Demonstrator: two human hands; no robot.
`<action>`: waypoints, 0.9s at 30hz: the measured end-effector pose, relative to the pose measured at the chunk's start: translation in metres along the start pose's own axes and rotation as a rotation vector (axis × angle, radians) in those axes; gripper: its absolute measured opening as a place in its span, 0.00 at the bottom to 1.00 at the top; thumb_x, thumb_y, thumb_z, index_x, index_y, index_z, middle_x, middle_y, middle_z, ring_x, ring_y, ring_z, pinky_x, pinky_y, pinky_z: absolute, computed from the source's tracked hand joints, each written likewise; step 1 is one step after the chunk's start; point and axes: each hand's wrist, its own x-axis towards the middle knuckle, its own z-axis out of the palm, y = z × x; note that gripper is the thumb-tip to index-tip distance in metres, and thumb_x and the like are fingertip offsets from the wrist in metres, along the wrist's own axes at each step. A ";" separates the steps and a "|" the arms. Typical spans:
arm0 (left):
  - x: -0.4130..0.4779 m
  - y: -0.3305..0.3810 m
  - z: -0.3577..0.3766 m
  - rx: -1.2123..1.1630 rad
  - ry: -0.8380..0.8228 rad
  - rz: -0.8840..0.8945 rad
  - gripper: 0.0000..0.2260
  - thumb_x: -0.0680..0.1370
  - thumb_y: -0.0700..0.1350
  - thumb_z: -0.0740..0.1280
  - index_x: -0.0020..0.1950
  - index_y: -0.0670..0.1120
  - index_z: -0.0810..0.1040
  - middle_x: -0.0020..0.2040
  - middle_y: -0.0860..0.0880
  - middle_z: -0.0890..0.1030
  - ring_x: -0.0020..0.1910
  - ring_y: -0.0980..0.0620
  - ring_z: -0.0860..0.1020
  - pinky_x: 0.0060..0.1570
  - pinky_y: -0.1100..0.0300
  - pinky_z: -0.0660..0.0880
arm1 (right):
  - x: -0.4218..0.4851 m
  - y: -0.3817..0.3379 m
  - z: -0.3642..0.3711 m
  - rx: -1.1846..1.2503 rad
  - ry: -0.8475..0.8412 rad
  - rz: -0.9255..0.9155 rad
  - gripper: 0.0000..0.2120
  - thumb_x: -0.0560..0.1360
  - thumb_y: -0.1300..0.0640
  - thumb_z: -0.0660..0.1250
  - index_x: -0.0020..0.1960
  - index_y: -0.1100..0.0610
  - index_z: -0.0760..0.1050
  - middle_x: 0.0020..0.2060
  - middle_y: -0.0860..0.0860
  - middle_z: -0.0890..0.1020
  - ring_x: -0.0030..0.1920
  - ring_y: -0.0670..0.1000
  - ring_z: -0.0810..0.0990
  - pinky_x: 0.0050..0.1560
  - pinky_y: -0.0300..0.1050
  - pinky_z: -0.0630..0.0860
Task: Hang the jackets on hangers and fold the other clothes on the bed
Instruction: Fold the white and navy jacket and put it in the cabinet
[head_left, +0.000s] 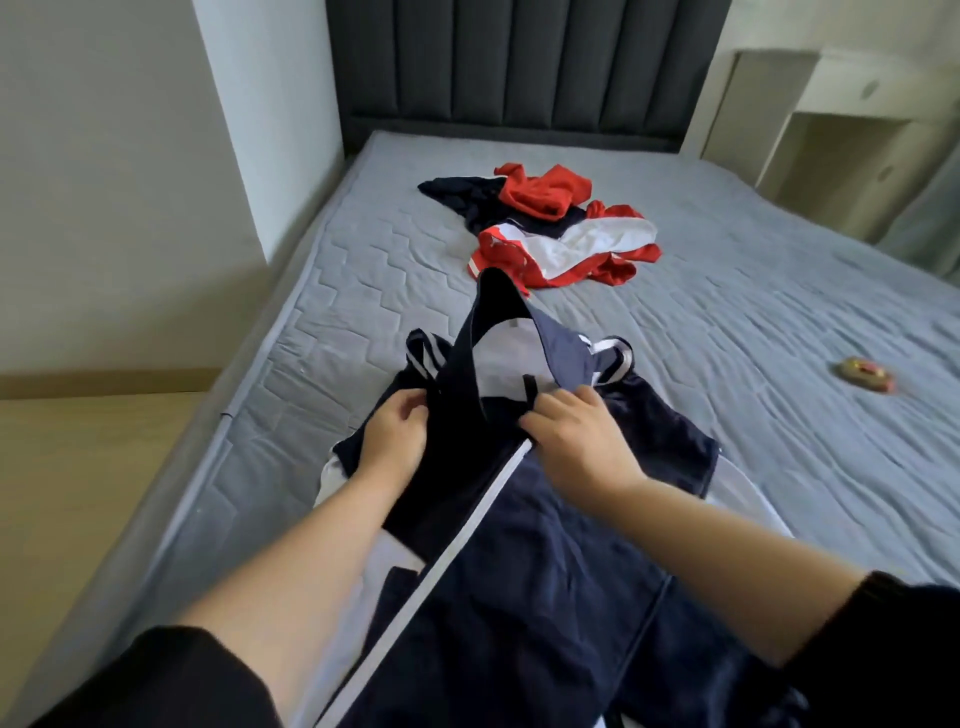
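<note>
Logged black sleeves (156, 675) at the near edge, with both bare forearms reaching forward. Found the navy jacket (545, 597) spread on the bed (753, 291), directly under and ahead of the hands. Read its long axis as running away from the body toward the far end, hem nearest and neck farthest.

Traced a white zip strip (467, 525) slanting up the front from low left toward the right hand. Saw the left hand (397, 434) curled round a bunched fold of the left front panel. Saw the right hand (576, 431) pinching the opposite front edge just beside the zip top. Placed both hands level, one on either side of the opening and equally near the neck.

Noted the collar (493, 296) lifted to a soft peak just beyond the fingers, with white lining (511, 358) showing inside. Judged the cloth thin, smooth and limp, likely to slide. Noted striped trim (621, 356) out at the sides. Judged that any hanger would have to enter straight ahead, through that neck opening.

Marked a rumpled clothes heap (550, 228), red, white and navy, well apart up the quilted grey mattress and not yet folded. Spotted a small object (865, 375), tan and red, off to the right; could not tell what. Recorded a padded dark headboard (519, 67) with vertical channels at the far end. Saw no hanger in view.
</note>
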 end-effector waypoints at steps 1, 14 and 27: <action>-0.002 0.002 -0.004 0.001 0.028 0.012 0.11 0.79 0.41 0.59 0.58 0.47 0.78 0.51 0.50 0.80 0.53 0.49 0.78 0.58 0.56 0.71 | -0.015 -0.004 0.002 -0.003 -0.024 -0.003 0.10 0.60 0.60 0.56 0.34 0.55 0.76 0.31 0.50 0.73 0.32 0.55 0.74 0.34 0.47 0.64; -0.060 0.010 0.011 0.655 -0.092 0.440 0.35 0.69 0.62 0.71 0.72 0.54 0.62 0.67 0.53 0.63 0.65 0.54 0.67 0.54 0.54 0.74 | -0.038 -0.003 -0.030 0.238 0.181 0.745 0.20 0.67 0.58 0.75 0.55 0.59 0.72 0.55 0.55 0.73 0.56 0.58 0.70 0.58 0.53 0.68; -0.047 0.030 0.022 -0.369 -0.201 -0.490 0.05 0.75 0.32 0.63 0.47 0.40 0.75 0.41 0.42 0.77 0.38 0.47 0.76 0.28 0.58 0.76 | -0.027 0.046 -0.001 0.915 0.000 1.451 0.17 0.73 0.45 0.67 0.54 0.56 0.72 0.46 0.53 0.77 0.47 0.52 0.77 0.49 0.43 0.74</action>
